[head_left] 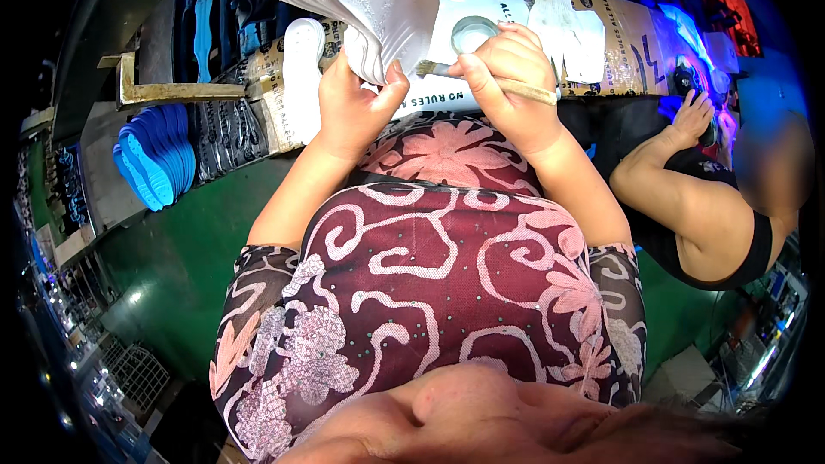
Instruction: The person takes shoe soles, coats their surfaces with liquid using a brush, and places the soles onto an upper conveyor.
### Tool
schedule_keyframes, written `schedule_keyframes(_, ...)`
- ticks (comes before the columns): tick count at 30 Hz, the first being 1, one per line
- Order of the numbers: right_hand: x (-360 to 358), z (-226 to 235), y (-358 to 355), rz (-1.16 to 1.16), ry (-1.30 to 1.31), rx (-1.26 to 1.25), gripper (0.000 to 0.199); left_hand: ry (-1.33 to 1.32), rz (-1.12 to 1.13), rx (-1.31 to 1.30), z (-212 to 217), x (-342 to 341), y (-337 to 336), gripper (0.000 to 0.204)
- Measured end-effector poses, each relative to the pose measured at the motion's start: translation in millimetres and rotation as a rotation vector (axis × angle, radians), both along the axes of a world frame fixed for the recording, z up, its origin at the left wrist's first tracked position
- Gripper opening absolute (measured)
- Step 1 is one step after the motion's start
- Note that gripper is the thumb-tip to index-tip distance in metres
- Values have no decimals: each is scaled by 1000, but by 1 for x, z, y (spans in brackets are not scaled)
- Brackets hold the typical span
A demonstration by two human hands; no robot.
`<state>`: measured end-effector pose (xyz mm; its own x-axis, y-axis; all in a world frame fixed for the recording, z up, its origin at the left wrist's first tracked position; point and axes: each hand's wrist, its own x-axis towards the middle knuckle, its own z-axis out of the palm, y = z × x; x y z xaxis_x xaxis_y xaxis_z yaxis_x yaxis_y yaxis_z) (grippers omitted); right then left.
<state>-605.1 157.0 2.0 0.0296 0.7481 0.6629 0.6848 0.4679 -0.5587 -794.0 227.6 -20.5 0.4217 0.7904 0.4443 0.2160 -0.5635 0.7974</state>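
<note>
My left hand (359,112) is closed around the narrow lower end of a fanned stack of white shoe soles (391,0), thumb raised beside it. The stack leans up and away over the work surface. In my right hand (517,77) is a flat brush (531,91) with a pale handle, its bristles pointing left and very close to the soles; I cannot tell whether they touch. Just beyond the right hand's knuckles stands a small round dish (473,33), partly hidden by the fingers. What it holds is unclear.
White soles (303,60) lie left of my left hand. Printed cardboard (623,47) and a torn white sheet (577,39) cover the surface. Farther left are a blue sole stack (155,159) and an angled bar (176,92). A co-worker's arm (675,176) reaches in at right.
</note>
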Motion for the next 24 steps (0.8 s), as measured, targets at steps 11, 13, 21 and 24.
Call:
schedule_keyframes(11, -2, 5, -8, 21, 42, -56, 23, -35, -21, -30, -2, 0, -1, 38)
schedule_keyframes(13, -7, 2, -6, 42, 27, -33, 23, -54, 4, -72, -4, 1, -2, 38)
schedule_keyframes(21, -8, -3, -12, 30, 86, -88, 25, -200, 47, -223, -2, 3, -3, 39)
schedule_keyframes(24, -4, -3, -13, 6, 130, -101, 26, -138, 66, -198, -6, 1, 0, 38)
